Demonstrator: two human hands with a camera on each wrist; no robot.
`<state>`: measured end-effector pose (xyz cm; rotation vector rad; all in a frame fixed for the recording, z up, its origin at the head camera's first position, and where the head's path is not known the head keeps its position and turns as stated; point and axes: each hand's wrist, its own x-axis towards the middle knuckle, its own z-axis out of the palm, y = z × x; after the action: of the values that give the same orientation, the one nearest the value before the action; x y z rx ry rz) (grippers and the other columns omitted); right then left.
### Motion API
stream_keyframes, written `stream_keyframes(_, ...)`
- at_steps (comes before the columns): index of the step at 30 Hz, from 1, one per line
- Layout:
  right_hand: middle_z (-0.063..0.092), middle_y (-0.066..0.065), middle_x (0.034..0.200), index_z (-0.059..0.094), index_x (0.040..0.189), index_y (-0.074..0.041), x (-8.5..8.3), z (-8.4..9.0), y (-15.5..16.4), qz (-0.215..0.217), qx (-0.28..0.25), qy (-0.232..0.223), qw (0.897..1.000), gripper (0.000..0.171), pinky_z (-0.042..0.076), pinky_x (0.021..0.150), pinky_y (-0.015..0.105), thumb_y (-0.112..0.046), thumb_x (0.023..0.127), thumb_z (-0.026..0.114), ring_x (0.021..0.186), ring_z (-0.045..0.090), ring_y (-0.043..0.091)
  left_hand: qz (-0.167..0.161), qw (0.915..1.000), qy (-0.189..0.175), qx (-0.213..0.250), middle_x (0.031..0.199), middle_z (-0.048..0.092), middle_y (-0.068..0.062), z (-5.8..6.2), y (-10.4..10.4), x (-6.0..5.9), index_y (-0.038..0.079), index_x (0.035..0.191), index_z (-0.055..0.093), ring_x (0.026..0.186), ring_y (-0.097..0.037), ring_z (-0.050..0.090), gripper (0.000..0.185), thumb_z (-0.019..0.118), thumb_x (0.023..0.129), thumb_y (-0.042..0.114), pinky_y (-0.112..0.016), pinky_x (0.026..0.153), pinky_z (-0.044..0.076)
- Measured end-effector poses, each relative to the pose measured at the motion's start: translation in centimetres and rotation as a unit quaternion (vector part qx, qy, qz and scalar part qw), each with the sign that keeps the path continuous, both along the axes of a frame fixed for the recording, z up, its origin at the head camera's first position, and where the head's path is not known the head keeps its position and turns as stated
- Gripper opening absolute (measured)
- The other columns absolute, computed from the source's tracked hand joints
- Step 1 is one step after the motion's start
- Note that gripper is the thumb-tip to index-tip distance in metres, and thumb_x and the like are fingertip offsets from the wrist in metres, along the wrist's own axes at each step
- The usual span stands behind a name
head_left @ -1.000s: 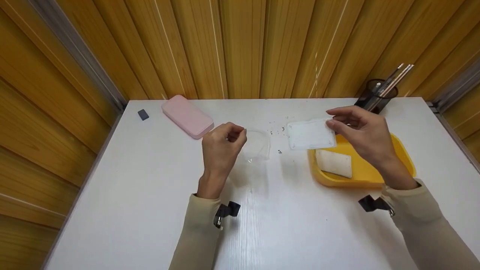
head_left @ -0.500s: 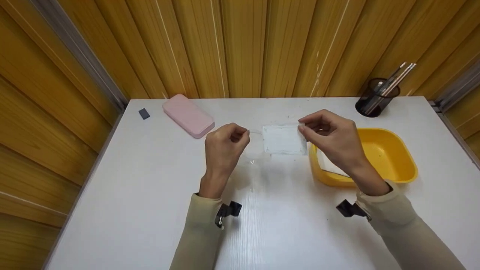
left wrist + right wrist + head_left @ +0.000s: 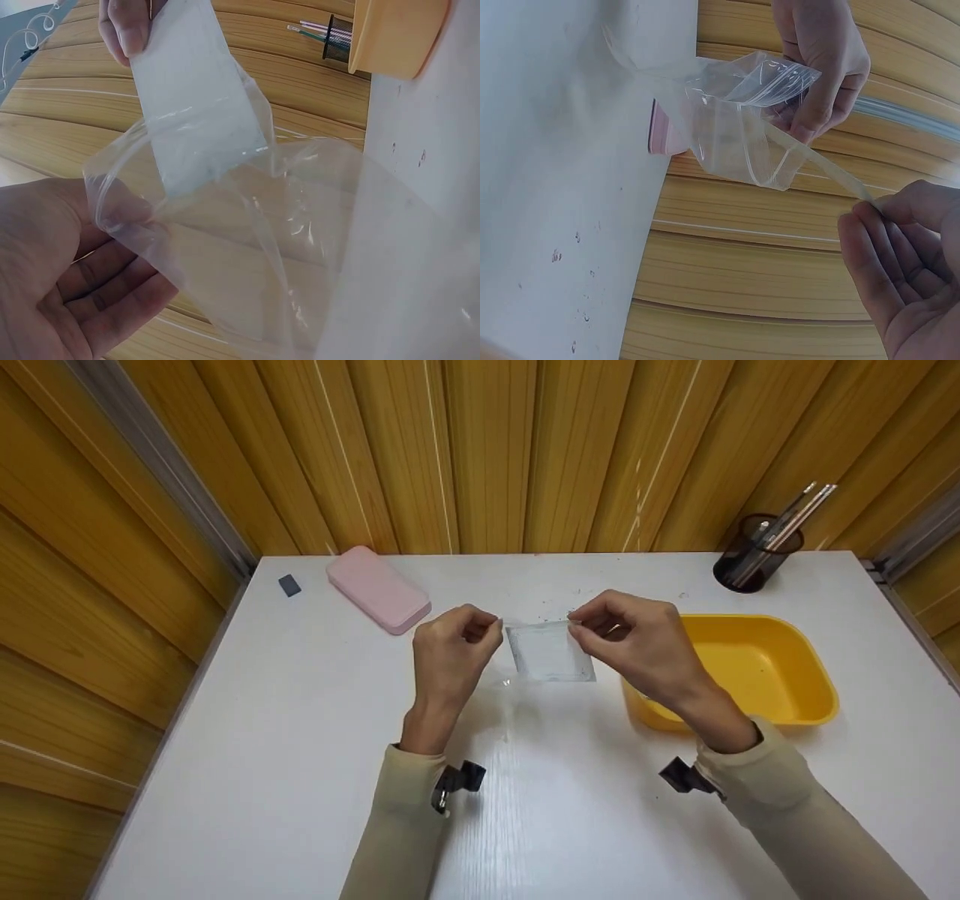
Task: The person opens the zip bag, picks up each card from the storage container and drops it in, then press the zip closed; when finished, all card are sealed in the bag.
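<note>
"Above the table (image 3: 262, 735), what is being held?"

"One sheet (image 3: 551, 652) and one bag (image 3: 262, 225). The left hand (image 3: 450, 656) pinches the bag's rim between thumb and finger; the right hand (image 3: 641, 645) pinches the sheet by its edge — its far end sits within the bag's mouth."

"Is either spread wide?"

"Neither of the two. Thumb meets fingertip on both."

"What gets in the way?"

"The right hand and wrist cover the left part of the one yellow tray (image 3: 742, 660), so I can't tell what lies there."

"And round about?"

"One pink case (image 3: 379, 590) just beyond the left hand, one dark block (image 3: 289, 585) left of that, one cup (image 3: 739, 574) at the far right — its pencils (image 3: 806, 517) overlap too much to count. Several specks (image 3: 421, 157) dot the table, too small to number."
</note>
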<state>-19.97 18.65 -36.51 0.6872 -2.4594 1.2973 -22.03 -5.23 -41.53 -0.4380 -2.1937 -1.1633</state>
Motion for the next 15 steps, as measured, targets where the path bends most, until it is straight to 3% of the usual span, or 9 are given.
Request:
stream_keyframes(10, 0.078, 0.003, 0.092, 0.076, 0.098, 0.001, -0.3, -0.7, -1.1, 0.032, -0.004, 0.088, 0.996, 0.011, 0.058, 0.068, 0.019, 0.007, 0.09, 0.078, 0.074, 0.071, 0.013, 0.002, 0.999, -0.026, 0.036, 0.076, 0.076, -0.007, -0.1, -0.3, -0.1, 0.001, 0.086, 0.08, 0.063, -0.015, 0.069, 0.003, 0.079, 0.089, 0.0, -0.029, 0.059, 0.058)
stream_keyframes(15, 0.078, 0.003, 0.092, 0.075, 0.096, 0.0, -0.3, -1.1, -1.3, 0.049, 0.017, 0.105, 0.993, 0.013, 0.059, 0.067, 0.019, 0.009, 0.088, 0.08, 0.073, 0.071, 0.012, 0.003, 0.9984, -0.043, 0.037, 0.078, 0.076, -0.008, -0.2, -0.5, -0.2, 0.0, 0.088, 0.08, 0.065, -0.016, 0.07, 0.003, 0.079, 0.09, 0.002, -0.03, 0.061, 0.059)
